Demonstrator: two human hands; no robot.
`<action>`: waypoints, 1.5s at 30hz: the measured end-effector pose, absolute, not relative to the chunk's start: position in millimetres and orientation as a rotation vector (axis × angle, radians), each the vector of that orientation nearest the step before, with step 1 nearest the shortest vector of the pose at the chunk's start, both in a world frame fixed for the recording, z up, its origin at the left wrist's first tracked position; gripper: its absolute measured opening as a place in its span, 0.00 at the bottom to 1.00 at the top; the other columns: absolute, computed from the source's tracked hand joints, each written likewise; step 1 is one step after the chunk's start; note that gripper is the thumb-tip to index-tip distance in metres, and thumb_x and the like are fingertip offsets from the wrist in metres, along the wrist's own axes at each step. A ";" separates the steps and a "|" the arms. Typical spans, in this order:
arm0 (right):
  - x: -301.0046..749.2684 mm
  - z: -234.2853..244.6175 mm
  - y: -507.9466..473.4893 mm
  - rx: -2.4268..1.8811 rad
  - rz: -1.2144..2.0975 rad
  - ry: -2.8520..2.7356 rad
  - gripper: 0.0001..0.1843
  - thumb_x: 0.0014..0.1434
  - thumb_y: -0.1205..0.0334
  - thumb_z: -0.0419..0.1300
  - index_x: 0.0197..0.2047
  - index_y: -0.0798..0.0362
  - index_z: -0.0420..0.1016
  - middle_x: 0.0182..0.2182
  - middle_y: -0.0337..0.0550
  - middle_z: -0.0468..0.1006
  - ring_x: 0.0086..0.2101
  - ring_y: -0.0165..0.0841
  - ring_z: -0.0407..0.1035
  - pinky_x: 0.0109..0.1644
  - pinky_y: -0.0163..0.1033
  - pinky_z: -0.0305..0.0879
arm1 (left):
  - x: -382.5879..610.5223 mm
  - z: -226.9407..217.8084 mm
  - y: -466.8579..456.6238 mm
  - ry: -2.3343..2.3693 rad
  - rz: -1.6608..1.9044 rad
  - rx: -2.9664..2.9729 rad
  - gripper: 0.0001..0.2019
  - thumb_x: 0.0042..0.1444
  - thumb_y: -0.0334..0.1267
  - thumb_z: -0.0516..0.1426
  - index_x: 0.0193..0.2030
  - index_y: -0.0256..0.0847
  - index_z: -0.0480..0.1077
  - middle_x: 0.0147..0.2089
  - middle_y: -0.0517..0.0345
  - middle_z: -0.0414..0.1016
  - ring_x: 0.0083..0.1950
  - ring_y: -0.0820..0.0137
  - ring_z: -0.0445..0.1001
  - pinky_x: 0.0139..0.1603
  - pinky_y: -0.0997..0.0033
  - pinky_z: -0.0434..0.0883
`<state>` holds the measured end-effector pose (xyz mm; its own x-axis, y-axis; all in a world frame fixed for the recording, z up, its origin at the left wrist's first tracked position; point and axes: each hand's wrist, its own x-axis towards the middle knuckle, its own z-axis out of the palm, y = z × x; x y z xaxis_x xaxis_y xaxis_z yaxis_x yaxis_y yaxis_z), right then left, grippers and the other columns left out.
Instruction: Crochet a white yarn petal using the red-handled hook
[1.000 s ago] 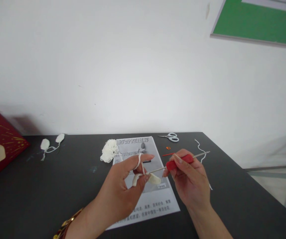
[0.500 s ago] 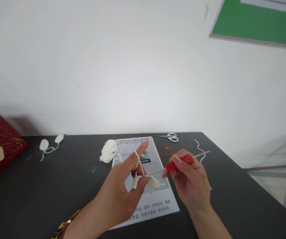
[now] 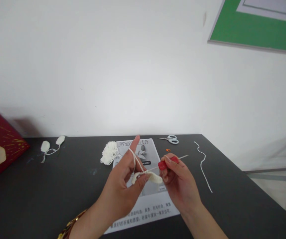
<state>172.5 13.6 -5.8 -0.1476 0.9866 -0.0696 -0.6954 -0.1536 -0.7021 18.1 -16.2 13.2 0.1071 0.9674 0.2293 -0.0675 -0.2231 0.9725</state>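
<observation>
While a pair of white pieces (image 3: 45, 146) joined by a strand sits way over left on the dark surface (image 3: 70, 186), the white yarn ball (image 3: 109, 153) is closer in, right beside a printed sheet (image 3: 158, 203). Next, the left hand (image 3: 121, 189) has its index finger up with yarn looped round it, thumb pinching a cream crocheted piece (image 3: 155, 178) above the sheet. Then there's the red-handled hook (image 3: 162, 165), shaft reaching that piece, with the right hand (image 3: 181, 182) curled snugly around its grip. Further right lies a loose strand (image 3: 206, 179).
</observation>
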 end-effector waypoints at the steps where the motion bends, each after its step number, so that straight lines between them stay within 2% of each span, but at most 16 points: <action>1: 171.2 -6.5 13.5 -0.629 1.661 -0.597 0.08 0.49 0.64 0.67 0.25 0.56 0.72 0.18 0.36 0.75 0.16 0.21 0.64 0.19 0.24 0.64 | 19.8 14.0 -15.3 0.959 1.335 1.329 0.43 0.53 0.36 0.60 0.69 0.49 0.38 0.29 0.64 0.64 0.31 0.74 0.64 0.37 0.72 0.64; 5: 166.8 -10.6 13.0 -0.597 1.641 -0.574 0.07 0.50 0.64 0.67 0.29 0.56 0.74 0.23 0.38 0.77 0.20 0.22 0.67 0.24 0.26 0.68 | 23.4 20.1 -12.7 0.982 1.376 1.114 0.47 0.51 0.34 0.62 0.69 0.53 0.36 0.29 0.66 0.65 0.30 0.75 0.63 0.35 0.74 0.63; 14: 163.7 -13.0 15.7 -0.591 1.612 -0.612 0.05 0.52 0.64 0.66 0.29 0.56 0.75 0.24 0.38 0.78 0.22 0.23 0.67 0.26 0.27 0.70 | 18.4 16.6 -3.8 0.966 1.387 1.164 0.41 0.50 0.34 0.62 0.68 0.52 0.47 0.28 0.66 0.66 0.30 0.76 0.63 0.34 0.74 0.62; 22: 161.6 -17.3 13.0 -0.599 1.550 -0.732 0.03 0.53 0.63 0.65 0.31 0.54 0.77 0.26 0.38 0.79 0.23 0.23 0.69 0.28 0.28 0.70 | 24.1 8.9 -4.7 1.045 1.500 1.179 0.46 0.49 0.33 0.63 0.69 0.54 0.40 0.24 0.68 0.64 0.27 0.76 0.62 0.32 0.75 0.62; 26: 161.5 -18.8 8.0 -0.678 1.164 -1.117 0.04 0.56 0.66 0.62 0.33 0.51 0.79 0.27 0.39 0.79 0.26 0.27 0.72 0.30 0.32 0.71 | 28.9 9.4 -6.1 1.104 1.500 1.059 0.48 0.47 0.33 0.64 0.69 0.54 0.39 0.23 0.70 0.65 0.26 0.77 0.64 0.33 0.75 0.63; 27: 162.3 -19.8 6.0 -0.694 1.011 -1.238 0.06 0.55 0.68 0.62 0.34 0.49 0.79 0.26 0.40 0.79 0.26 0.29 0.72 0.31 0.33 0.71 | 29.9 10.6 -6.4 1.087 1.496 0.982 0.48 0.47 0.32 0.64 0.69 0.54 0.39 0.23 0.70 0.65 0.26 0.77 0.65 0.33 0.75 0.64; 30: 167.0 -25.6 -0.3 -0.619 0.542 -1.594 0.19 0.53 0.76 0.60 0.44 0.45 0.79 0.34 0.45 0.80 0.33 0.35 0.74 0.34 0.38 0.71 | 29.4 14.6 -6.5 0.931 1.456 0.764 0.47 0.47 0.30 0.63 0.68 0.55 0.41 0.25 0.69 0.67 0.28 0.75 0.69 0.34 0.73 0.65; 32: 171.3 -29.5 -2.8 -0.525 0.353 -1.760 0.26 0.51 0.77 0.60 0.51 0.45 0.75 0.40 0.50 0.80 0.37 0.40 0.74 0.39 0.44 0.72 | 25.4 16.5 -5.8 0.815 1.396 0.697 0.44 0.47 0.28 0.62 0.68 0.54 0.45 0.27 0.67 0.68 0.30 0.74 0.70 0.36 0.72 0.65; 34: 174.6 -30.8 -2.9 -0.450 0.295 -1.823 0.29 0.50 0.77 0.61 0.53 0.46 0.73 0.41 0.51 0.80 0.40 0.43 0.73 0.41 0.46 0.72 | 19.0 18.4 -4.2 0.745 1.332 0.682 0.42 0.47 0.26 0.62 0.67 0.52 0.49 0.28 0.66 0.67 0.31 0.74 0.70 0.37 0.72 0.64; 37: 174.5 -26.1 0.4 -0.473 0.488 -1.675 0.24 0.52 0.78 0.60 0.48 0.45 0.77 0.39 0.48 0.79 0.37 0.39 0.74 0.37 0.43 0.72 | 8.8 22.3 -1.6 0.713 1.270 0.712 0.43 0.44 0.24 0.64 0.66 0.51 0.53 0.28 0.67 0.67 0.30 0.76 0.68 0.39 0.73 0.62; 40: 170.6 -18.8 5.6 -0.530 0.894 -1.419 0.15 0.55 0.74 0.60 0.39 0.45 0.80 0.31 0.43 0.79 0.30 0.34 0.73 0.32 0.40 0.70 | 1.6 26.5 -0.4 0.729 1.216 0.769 0.44 0.43 0.24 0.65 0.65 0.51 0.53 0.27 0.68 0.65 0.29 0.78 0.65 0.37 0.74 0.60; 42: 168.9 -15.7 8.1 -0.480 1.089 -1.280 0.09 0.55 0.70 0.61 0.36 0.48 0.80 0.28 0.42 0.78 0.27 0.32 0.72 0.30 0.38 0.70 | -1.4 27.8 -1.0 0.736 1.186 0.820 0.43 0.45 0.24 0.64 0.65 0.54 0.54 0.26 0.69 0.63 0.28 0.79 0.63 0.36 0.74 0.59; 45: 169.5 -13.1 8.8 -0.439 1.215 -1.176 0.05 0.53 0.67 0.64 0.35 0.50 0.81 0.26 0.41 0.77 0.25 0.32 0.72 0.27 0.38 0.70 | -4.5 27.7 -3.2 0.734 1.143 0.901 0.42 0.46 0.25 0.64 0.65 0.58 0.53 0.26 0.69 0.63 0.28 0.79 0.62 0.35 0.74 0.57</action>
